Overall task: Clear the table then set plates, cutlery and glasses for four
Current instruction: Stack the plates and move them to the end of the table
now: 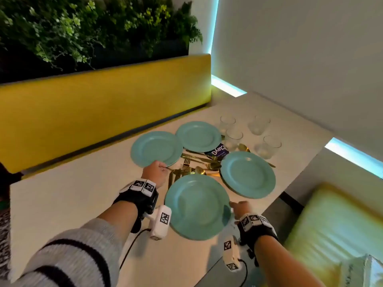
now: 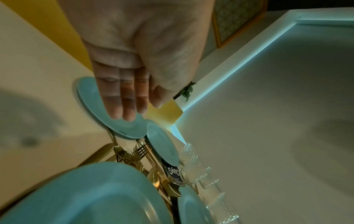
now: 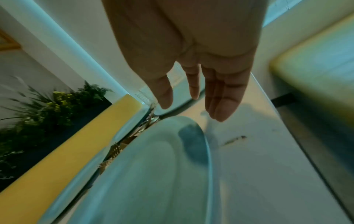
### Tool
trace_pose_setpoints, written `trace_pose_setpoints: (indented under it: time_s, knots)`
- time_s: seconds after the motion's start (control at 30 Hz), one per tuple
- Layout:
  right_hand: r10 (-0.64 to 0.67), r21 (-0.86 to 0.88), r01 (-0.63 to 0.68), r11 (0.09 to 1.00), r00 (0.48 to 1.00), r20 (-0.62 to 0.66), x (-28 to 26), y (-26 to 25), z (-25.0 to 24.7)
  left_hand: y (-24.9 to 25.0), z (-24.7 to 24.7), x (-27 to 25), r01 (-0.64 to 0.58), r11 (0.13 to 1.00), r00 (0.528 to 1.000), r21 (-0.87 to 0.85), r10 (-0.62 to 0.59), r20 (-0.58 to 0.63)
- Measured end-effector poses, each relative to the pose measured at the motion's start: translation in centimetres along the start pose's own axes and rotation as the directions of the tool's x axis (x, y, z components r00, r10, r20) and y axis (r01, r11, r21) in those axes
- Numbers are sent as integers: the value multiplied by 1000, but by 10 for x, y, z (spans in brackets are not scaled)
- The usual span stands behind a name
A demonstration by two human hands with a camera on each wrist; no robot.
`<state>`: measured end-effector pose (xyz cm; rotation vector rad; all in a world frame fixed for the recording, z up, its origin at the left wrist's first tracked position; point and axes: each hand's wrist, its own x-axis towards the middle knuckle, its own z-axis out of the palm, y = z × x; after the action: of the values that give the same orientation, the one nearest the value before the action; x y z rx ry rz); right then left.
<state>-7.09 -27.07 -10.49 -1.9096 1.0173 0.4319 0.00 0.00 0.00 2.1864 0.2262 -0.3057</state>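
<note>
Several teal plates lie in a cluster on the pale table (image 1: 72, 204). My left hand (image 1: 159, 165) reaches to the near rim of the far-left plate (image 1: 156, 149). In the left wrist view its fingers (image 2: 124, 106) are straight and lie over that plate (image 2: 91, 97), holding nothing. My right hand (image 1: 238, 205) hovers at the right rim of the nearest plate (image 1: 196, 206). Its straight fingers (image 3: 220, 106) are spread above the table beside the plate (image 3: 153, 174). Gold cutlery (image 1: 196, 164) is heaped between the plates. Several clear glasses (image 1: 234, 137) stand behind them.
A purple printed card (image 1: 217, 151) lies under the cutlery heap. A yellow bench back (image 1: 103, 104) runs along the table's far side, with plants (image 1: 83, 27) above it. A yellow-green seat (image 1: 331, 224) sits past the table's right edge. A white wall closes the far right.
</note>
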Motion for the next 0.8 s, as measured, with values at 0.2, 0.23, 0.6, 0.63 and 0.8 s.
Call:
trace_pose_setpoints:
  time_s: [0.2,0.23,0.6,0.63,0.8]
  knots:
    - [-41,-107,47,993,997,58,-5,-13,3,-9,23,17,112,990,992,85,-117,57]
    - [-32,-164,42,986,998,59,-9,-16,2,-11,25,18,126,987,989,100,-133,69]
    - [-95,215,97,972,995,-20,-45,-15,-18,-18,20,5,155,983,980,96,-166,114]
    - [-93,266,98,959,995,-30,-48,-17,-21,-17,17,3,157,983,978,90,-168,122]
    - [-88,534,43,844,994,60,-62,-24,-27,-15,22,9,131,986,936,-103,-89,342]
